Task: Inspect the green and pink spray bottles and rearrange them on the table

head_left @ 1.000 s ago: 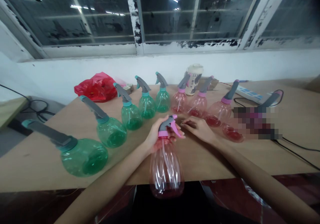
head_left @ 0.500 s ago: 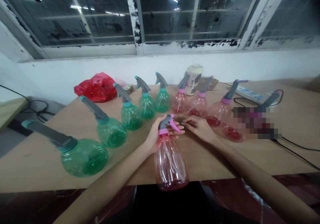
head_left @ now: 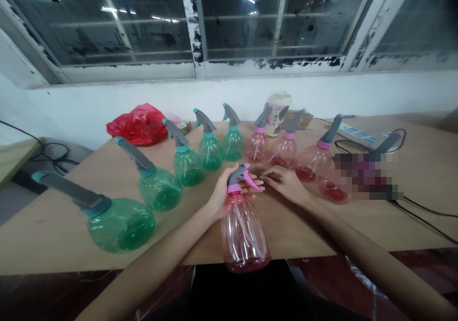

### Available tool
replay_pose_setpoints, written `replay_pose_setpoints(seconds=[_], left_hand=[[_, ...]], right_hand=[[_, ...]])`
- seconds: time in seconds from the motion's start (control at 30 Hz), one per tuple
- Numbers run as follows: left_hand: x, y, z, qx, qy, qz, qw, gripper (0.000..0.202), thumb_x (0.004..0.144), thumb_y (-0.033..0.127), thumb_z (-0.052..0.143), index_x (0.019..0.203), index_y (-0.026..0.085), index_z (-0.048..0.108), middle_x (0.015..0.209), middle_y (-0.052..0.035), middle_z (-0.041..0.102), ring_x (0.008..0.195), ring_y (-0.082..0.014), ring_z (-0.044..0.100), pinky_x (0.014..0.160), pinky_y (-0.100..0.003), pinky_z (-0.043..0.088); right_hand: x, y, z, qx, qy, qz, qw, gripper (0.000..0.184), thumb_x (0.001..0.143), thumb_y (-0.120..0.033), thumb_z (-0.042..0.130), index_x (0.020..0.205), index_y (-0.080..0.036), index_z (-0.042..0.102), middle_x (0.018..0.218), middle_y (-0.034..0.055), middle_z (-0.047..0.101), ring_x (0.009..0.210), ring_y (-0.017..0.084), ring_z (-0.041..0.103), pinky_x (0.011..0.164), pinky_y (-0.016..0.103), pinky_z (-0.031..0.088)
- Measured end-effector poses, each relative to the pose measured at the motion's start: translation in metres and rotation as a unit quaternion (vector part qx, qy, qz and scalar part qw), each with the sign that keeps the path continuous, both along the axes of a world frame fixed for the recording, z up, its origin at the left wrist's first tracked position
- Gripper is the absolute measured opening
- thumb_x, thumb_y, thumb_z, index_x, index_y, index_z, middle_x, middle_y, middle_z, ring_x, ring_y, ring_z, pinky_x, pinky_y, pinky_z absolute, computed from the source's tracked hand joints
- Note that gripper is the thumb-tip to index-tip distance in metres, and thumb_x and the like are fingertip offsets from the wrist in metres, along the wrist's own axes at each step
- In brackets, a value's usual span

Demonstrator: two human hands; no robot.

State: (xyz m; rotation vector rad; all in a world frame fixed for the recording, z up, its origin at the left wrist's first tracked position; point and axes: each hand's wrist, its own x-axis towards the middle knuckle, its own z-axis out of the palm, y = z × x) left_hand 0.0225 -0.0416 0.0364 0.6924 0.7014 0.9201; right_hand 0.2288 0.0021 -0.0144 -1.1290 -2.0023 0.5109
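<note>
A clear pink spray bottle (head_left: 245, 235) with a grey and pink trigger head is in my left hand (head_left: 220, 192), which is wrapped behind its neck with the fingers showing past the trigger. The bottle leans, its base toward me at the table's front edge, with a little liquid at the bottom. My right hand (head_left: 286, 182) rests on the table just right of the trigger, loosely bent, its fingers a little apart and nothing visible in them. Close beyond it stands another pink spray bottle (head_left: 313, 161).
Several green spray bottles (head_left: 121, 225) stand in a slanting row at left, several pink ones (head_left: 256, 144) at right. Behind are a red plastic bag (head_left: 138, 125), a printed white cup (head_left: 279, 113) and a power strip (head_left: 358, 135) with black cables. A blurred patch covers part of the right side.
</note>
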Motion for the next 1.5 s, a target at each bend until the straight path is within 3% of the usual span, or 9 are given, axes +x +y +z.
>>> replay_pose_setpoints(seconds=[0.3, 0.57, 0.73, 0.93, 1.2, 1.4, 1.5], left_hand=[[0.000, 0.000, 0.001, -0.001, -0.001, 0.006, 1.000, 0.045, 0.088, 0.046, 0.041, 0.092, 0.008, 0.066, 0.090, -0.0162, 0.071, 0.083, -0.0242, 0.069, 0.061, -0.026, 0.052], [-0.001, -0.002, 0.001, 0.030, 0.012, 0.083, 0.996, 0.033, 0.081, 0.039, 0.051, 0.067, 0.012, 0.062, 0.055, -0.0046, 0.063, 0.051, -0.0147, 0.062, 0.044, -0.020, 0.043], [-0.005, 0.001, 0.008, 0.079, 0.005, 0.111, 0.991, 0.035, 0.083, 0.041, 0.048, 0.082, 0.010, 0.065, 0.071, -0.0100, 0.070, 0.070, -0.0205, 0.068, 0.056, -0.024, 0.051], [-0.007, 0.004, 0.009, 0.071, 0.005, 0.109, 0.992, 0.039, 0.084, 0.043, 0.048, 0.092, 0.009, 0.065, 0.088, -0.0140, 0.072, 0.088, -0.0250, 0.068, 0.066, -0.029, 0.054], [-0.006, 0.003, 0.010, 0.060, 0.027, 0.105, 0.992, 0.041, 0.084, 0.044, 0.046, 0.091, 0.008, 0.065, 0.096, -0.0160, 0.070, 0.087, -0.0244, 0.069, 0.071, -0.029, 0.055], [-0.005, 0.003, 0.011, 0.062, 0.025, 0.104, 0.992, 0.039, 0.084, 0.044, 0.048, 0.088, 0.009, 0.065, 0.092, -0.0147, 0.071, 0.085, -0.0236, 0.069, 0.069, -0.029, 0.054], [0.003, 0.001, 0.014, 0.082, 0.034, 0.107, 0.990, 0.038, 0.083, 0.044, 0.050, 0.087, 0.010, 0.065, 0.089, -0.0138, 0.071, 0.083, -0.0229, 0.069, 0.068, -0.028, 0.054]], right_hand=[[-0.001, -0.002, 0.002, -0.008, 0.001, 0.002, 1.000, 0.015, 0.083, -0.033, 0.056, 0.085, -0.022, 0.066, 0.088, 0.0025, 0.068, 0.082, 0.018, 0.064, 0.077, 0.033, 0.050], [-0.001, -0.002, 0.001, -0.020, 0.018, 0.001, 1.000, 0.019, 0.082, -0.038, 0.056, 0.086, -0.022, 0.067, 0.090, 0.0035, 0.068, 0.084, 0.019, 0.064, 0.079, 0.036, 0.051], [-0.002, -0.005, 0.005, -0.010, 0.015, -0.013, 1.000, 0.020, 0.082, -0.039, 0.056, 0.084, -0.022, 0.067, 0.089, 0.0031, 0.069, 0.083, 0.019, 0.063, 0.079, 0.035, 0.049], [0.000, -0.018, 0.014, -0.028, 0.042, -0.018, 0.999, 0.022, 0.082, -0.041, 0.057, 0.086, -0.022, 0.066, 0.093, 0.0031, 0.069, 0.088, 0.020, 0.064, 0.083, 0.037, 0.049], [0.008, -0.058, 0.039, -0.106, 0.048, 0.009, 0.993, 0.026, 0.081, -0.045, 0.057, 0.094, -0.024, 0.066, 0.099, 0.0029, 0.070, 0.091, 0.021, 0.066, 0.082, 0.037, 0.051], [-0.004, -0.091, 0.057, -0.144, 0.031, 0.030, 0.989, 0.030, 0.083, -0.048, 0.055, 0.102, -0.026, 0.063, 0.099, 0.0051, 0.070, 0.089, 0.022, 0.066, 0.082, 0.040, 0.052], [-0.013, -0.103, 0.059, -0.147, 0.016, 0.042, 0.988, 0.042, 0.079, -0.051, 0.059, 0.113, -0.026, 0.057, 0.106, 0.0077, 0.068, 0.094, 0.025, 0.065, 0.083, 0.042, 0.051]])
